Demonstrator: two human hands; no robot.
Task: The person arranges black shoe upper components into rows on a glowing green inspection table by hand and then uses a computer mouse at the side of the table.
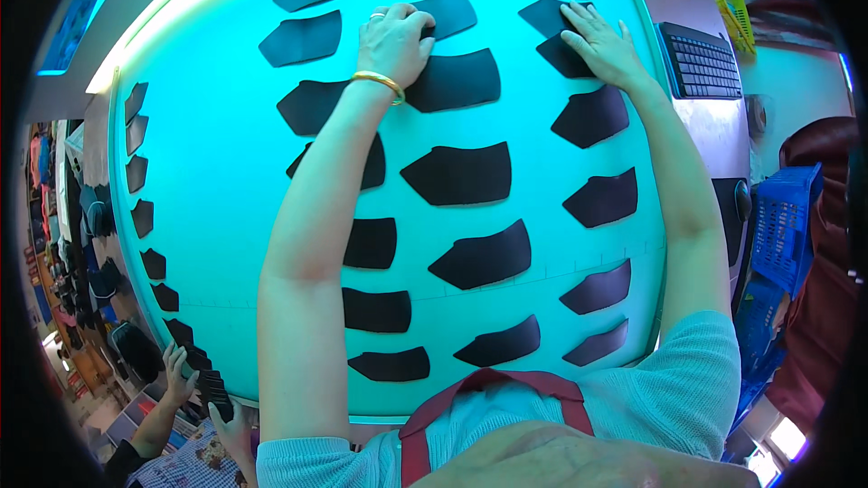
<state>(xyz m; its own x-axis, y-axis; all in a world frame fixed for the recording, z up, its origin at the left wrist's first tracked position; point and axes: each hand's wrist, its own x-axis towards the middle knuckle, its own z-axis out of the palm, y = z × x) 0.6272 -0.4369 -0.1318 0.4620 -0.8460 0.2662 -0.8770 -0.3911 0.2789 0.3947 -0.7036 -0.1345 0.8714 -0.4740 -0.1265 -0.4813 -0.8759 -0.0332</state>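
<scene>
Flat black cut pieces, five-sided with one pointed end, lie in columns on a glowing turquoise table (217, 217). My left hand (395, 43), with a gold bangle and a ring, has its fingers bent and pinched at the left edge of a black piece (449, 14) in the middle column; its fingertips are partly hidden. Just below lies another black piece (457, 81). My right hand (601, 47) rests with fingers stretched over a black piece (542, 14) in the right column, its thumb over the piece below (562, 56).
At lower left, another person's hands (176, 375) hold a stack of black pieces (213, 393) beside a column of small pieces (143, 217). Right of the table are a keyboard (701, 63), a dark mouse (742, 201), a blue basket (785, 226) and a yellow basket (731, 9).
</scene>
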